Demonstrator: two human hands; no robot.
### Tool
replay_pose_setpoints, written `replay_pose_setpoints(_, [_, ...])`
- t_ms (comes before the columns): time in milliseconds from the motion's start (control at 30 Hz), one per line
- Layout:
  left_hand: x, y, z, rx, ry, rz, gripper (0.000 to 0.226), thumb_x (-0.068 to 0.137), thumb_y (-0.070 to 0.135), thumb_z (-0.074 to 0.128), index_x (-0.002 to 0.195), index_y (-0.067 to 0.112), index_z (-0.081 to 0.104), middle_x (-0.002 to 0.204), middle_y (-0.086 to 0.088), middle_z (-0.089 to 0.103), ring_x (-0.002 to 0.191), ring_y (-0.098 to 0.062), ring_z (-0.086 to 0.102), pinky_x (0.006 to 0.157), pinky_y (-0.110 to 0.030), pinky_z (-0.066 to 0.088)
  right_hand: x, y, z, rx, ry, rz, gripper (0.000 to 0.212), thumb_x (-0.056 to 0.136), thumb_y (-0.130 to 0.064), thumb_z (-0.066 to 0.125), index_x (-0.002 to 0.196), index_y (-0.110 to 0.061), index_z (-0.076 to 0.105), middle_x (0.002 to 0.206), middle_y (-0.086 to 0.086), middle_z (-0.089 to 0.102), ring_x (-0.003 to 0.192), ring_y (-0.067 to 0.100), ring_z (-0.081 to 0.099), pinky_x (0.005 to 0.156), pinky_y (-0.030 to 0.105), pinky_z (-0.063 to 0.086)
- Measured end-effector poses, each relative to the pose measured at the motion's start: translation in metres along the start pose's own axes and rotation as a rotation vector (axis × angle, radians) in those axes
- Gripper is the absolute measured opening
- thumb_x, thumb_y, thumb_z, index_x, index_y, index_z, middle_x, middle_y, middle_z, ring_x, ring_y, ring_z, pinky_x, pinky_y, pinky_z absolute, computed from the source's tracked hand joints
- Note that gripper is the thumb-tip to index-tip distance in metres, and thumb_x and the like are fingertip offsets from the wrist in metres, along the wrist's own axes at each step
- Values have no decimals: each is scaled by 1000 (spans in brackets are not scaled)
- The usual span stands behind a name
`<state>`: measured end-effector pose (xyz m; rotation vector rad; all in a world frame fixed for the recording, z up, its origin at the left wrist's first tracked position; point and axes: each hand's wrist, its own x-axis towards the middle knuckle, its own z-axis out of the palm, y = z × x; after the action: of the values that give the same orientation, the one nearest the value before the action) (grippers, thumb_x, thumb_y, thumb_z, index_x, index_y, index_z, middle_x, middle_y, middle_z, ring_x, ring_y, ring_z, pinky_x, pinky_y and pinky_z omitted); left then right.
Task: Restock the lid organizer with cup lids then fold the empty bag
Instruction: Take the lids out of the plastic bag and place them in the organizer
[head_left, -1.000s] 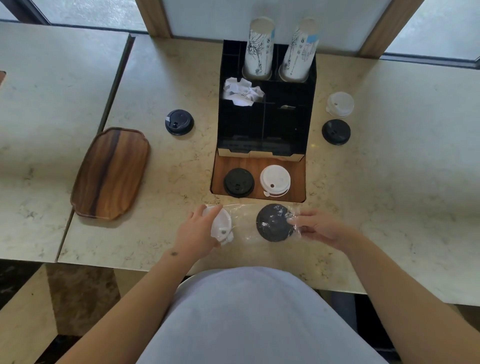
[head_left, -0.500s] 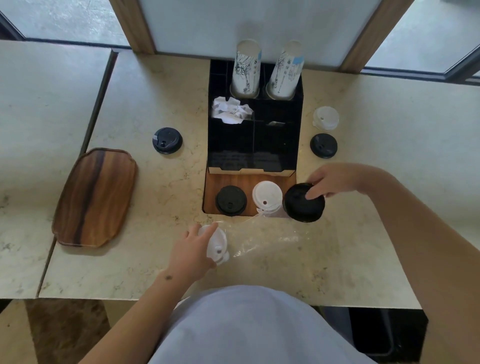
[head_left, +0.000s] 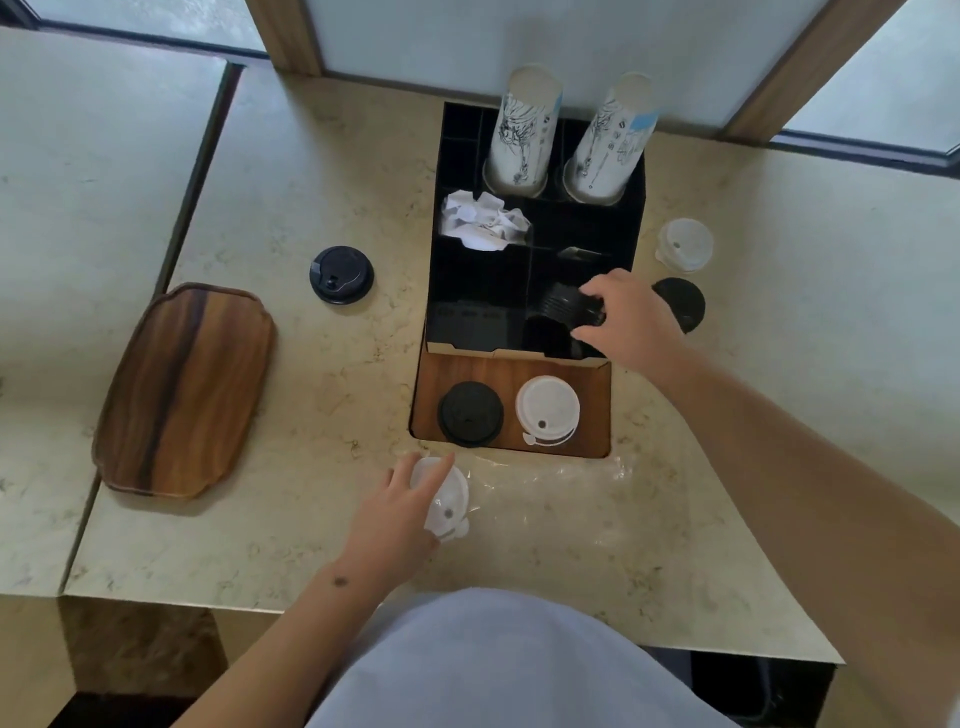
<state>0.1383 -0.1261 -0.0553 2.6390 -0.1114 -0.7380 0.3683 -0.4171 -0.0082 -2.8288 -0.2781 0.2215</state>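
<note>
The 2 tall paper cup stacks (head_left: 524, 130) at the far end of the black lid organizer (head_left: 480, 291) carry dark line drawings and small marks, but none of the print can be read; the right stack also has a pale blue patch. No other writing is legible.

Half a second ago the right hand (head_left: 631, 317) held the stack of black lids (head_left: 569, 306) low over the wooden shelf (head_left: 592, 382), near the bag. Now it has lifted the stack into the organizer's near right compartment, fingers curled round it, the stack tipped on its side. The left hand (head_left: 402, 506) stays where it was, fingers wrapped round the white lids (head_left: 447, 499) at the left end of the clear plastic bag (head_left: 561, 486). The bag now lies flat and slack on the table just near of the shelf, with no black lids left in it.

On the wooden shelf sit 1 black lid (head_left: 470, 414) and 1 white lid (head_left: 547, 410), side by side. Crumpled white paper (head_left: 483, 221) fills a far left compartment. On the table right of the organizer lie a clear lid (head_left: 684, 244) and, nearer, a dark lid (head_left: 685, 301) partly hidden by the right hand. Another black lid (head_left: 341, 274) lies left of the organizer, and a wooden tray (head_left: 187, 389) sits further left.

The surface is a pale marbled table (head_left: 311, 519), butted against a second one on the left. Frosted panes and wooden posts line the far side.
</note>
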Motion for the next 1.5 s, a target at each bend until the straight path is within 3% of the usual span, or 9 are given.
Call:
replay_pose_setpoints(233, [4, 1, 0, -45, 17, -13, 101, 74, 33, 86, 157, 35, 29, 155, -3, 32, 131, -30, 39, 91, -39, 52, 5, -5, 34, -220, 62, -76, 52, 68, -23, 89, 105, -19, 53, 105, 3, 59, 92, 23, 58, 64, 29, 45])
replay_pose_setpoints(533, [5, -2, 2, -85, 23, -1, 99, 74, 34, 87, 156, 34, 31, 154, -4, 35, 131, -31, 38, 91, -44, 54, 0, -4, 43, -196, -63, -126, 33, 81, -8, 77, 109, -12, 59, 115, 11, 56, 100, 30, 57, 77, 43, 55])
replay_pose_setpoints(733, [6, -2, 2, -79, 21, 0, 102, 73, 36, 88, 156, 34, 30, 154, -4, 33, 134, -30, 37, 93, -45, 53, -25, 4, 40, 252, 34, 86, 24, 88, -9, 70, 110, -13, 60, 111, 3, 54, 86, 13, 55, 77, 21, 46])
replay_pose_setpoints(933, [8, -3, 3, -62, 5, -10, 105, 71, 35, 90, 156, 36, 27, 155, -4, 31, 136, -32, 35, 93, -47, 52, -133, 17, 43, 479, 3, 456, 10, 93, -20, 65, 98, -27, 60, 89, -15, 59, 78, 2, 58, 63, 14, 39])
replay_pose_setpoints(1100, [9, -5, 4, -109, -6, -20, 105, 70, 33, 90, 155, 38, 28, 154, -2, 29, 137, -31, 33, 96, -49, 49, -204, 21, 49, 584, 3, 674, 4, 90, -23, 67, 93, -27, 66, 84, -14, 66, 77, -2, 58, 59, 14, 35])
replay_pose_setpoints(1200, [9, -5, 3, -109, 0, -11, 104, 70, 33, 90, 154, 38, 30, 154, -2, 30, 135, -32, 34, 97, -51, 49, -211, 21, 54, 664, -132, 707, 14, 91, -20, 64, 100, -27, 72, 91, -12, 70, 85, 4, 63, 65, 16, 42])
replay_pose_setpoints(1267, [7, -3, 1, -132, -9, 0, 107, 69, 33, 91, 155, 39, 28, 154, -1, 28, 136, -30, 34, 98, -50, 48, -209, 22, 57, 758, -269, 704, 16, 91, -17, 65, 101, -25, 75, 93, -8, 73, 90, 10, 68, 78, 25, 53])
replay_pose_setpoints(1400, [0, -2, -5, -385, 39, -90, 120, 62, 41, 95, 158, 37, 23, 158, 4, 23, 133, -18, 37, 107, -45, 42, -197, 17, 65, 1319, -474, 755, 24, 97, -2, 61, 120, 0, 65, 109, 9, 75, 95, 9, 73, 92, 29, 53])
replay_pose_setpoints(1500, [-5, -8, -11, -639, 133, -335, 100, 74, 45, 88, 155, 28, 32, 140, 4, 49, 113, -14, 58, 84, -31, 53, -190, 11, 66, 1526, -637, 753, 23, 98, 4, 55, 120, 8, 63, 117, 23, 71, 107, 24, 72, 83, 25, 58])
